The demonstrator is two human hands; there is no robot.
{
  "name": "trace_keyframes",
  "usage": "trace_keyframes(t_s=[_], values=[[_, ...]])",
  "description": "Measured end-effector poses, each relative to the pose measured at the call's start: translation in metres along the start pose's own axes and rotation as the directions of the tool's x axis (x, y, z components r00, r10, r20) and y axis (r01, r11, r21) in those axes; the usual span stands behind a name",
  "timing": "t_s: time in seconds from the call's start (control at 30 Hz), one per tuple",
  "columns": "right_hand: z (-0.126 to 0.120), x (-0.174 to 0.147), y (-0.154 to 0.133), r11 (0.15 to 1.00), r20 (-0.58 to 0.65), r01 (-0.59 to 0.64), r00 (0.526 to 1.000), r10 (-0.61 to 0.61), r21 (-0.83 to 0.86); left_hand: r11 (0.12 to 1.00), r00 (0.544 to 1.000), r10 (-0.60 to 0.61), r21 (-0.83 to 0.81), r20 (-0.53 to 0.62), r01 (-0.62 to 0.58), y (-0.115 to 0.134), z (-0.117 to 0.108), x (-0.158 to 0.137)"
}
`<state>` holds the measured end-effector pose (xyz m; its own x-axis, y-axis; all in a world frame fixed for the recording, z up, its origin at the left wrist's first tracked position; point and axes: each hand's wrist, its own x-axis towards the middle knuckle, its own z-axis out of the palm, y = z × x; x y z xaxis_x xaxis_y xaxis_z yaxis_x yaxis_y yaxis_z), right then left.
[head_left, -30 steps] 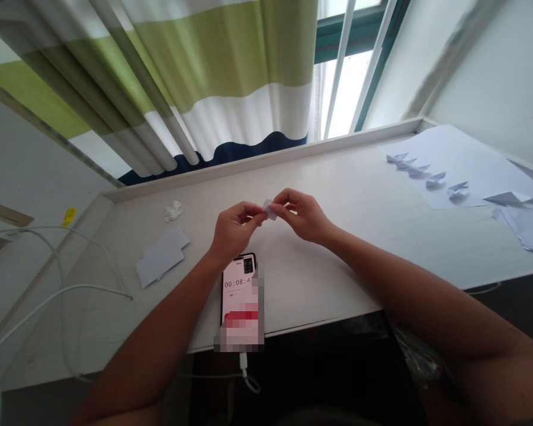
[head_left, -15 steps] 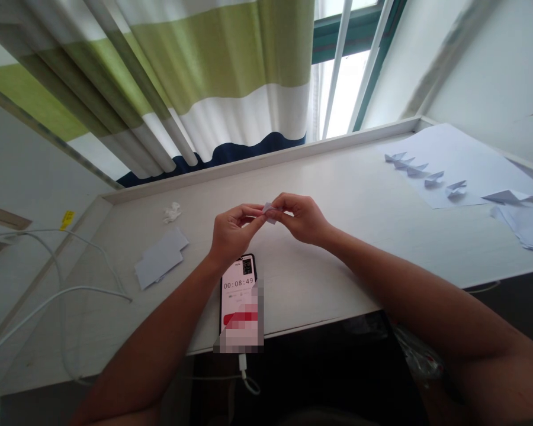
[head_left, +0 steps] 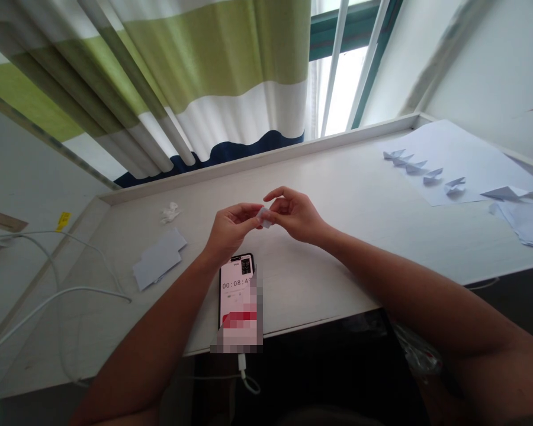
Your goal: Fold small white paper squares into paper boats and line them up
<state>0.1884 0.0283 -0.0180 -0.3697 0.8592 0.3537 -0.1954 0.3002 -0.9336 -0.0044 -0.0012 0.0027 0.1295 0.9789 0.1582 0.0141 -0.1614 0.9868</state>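
Note:
A small folded piece of white paper (head_left: 265, 218) is held between my two hands above the middle of the desk. My left hand (head_left: 234, 228) pinches its left side between thumb and fingers. From the right, my right hand (head_left: 296, 214) has its thumb against the paper, its index finger lifted and curved above, and the other fingers curled in. Part of the paper is hidden behind the fingertips. Below my left hand lies a phone (head_left: 236, 299) with a running timer on its screen, partly blurred out.
Several small folded paper boats (head_left: 432, 176) stand in a row by a large white sheet (head_left: 462, 151) at the right. A paper stack (head_left: 526, 225) lies near the right edge. Paper slips (head_left: 160, 258) and a crumpled tissue (head_left: 170, 212) lie left, near white cables (head_left: 93, 290).
My right index finger has lifted off the paper, which now shows a flatter face tilted towards me. Both hands remain nearly in place; the view has shifted slightly.

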Motion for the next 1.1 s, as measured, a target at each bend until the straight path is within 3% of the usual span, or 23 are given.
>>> trace_keyframes(t_s=[0.27,0.5,0.83,1.1], values=[[-0.007,0.003,-0.004,0.999,-0.015,-0.036,0.999,0.035,-0.023,1.000,0.999,0.000,0.000,0.049,0.000,-0.005,-0.001,0.001],[-0.010,0.000,-0.008,0.985,0.010,-0.011,1.000,0.013,-0.174,0.999,0.997,-0.008,0.034,0.081,0.005,-0.007,-0.001,0.003],[-0.009,-0.002,-0.005,0.953,0.044,-0.012,0.999,0.027,-0.303,0.988,0.988,0.119,0.108,-0.103,-0.107,-0.013,-0.002,0.006],[-0.011,-0.002,-0.009,0.952,0.068,0.013,0.998,0.009,-0.306,0.946,0.974,0.225,0.248,-0.039,-0.209,-0.012,-0.007,0.002]])
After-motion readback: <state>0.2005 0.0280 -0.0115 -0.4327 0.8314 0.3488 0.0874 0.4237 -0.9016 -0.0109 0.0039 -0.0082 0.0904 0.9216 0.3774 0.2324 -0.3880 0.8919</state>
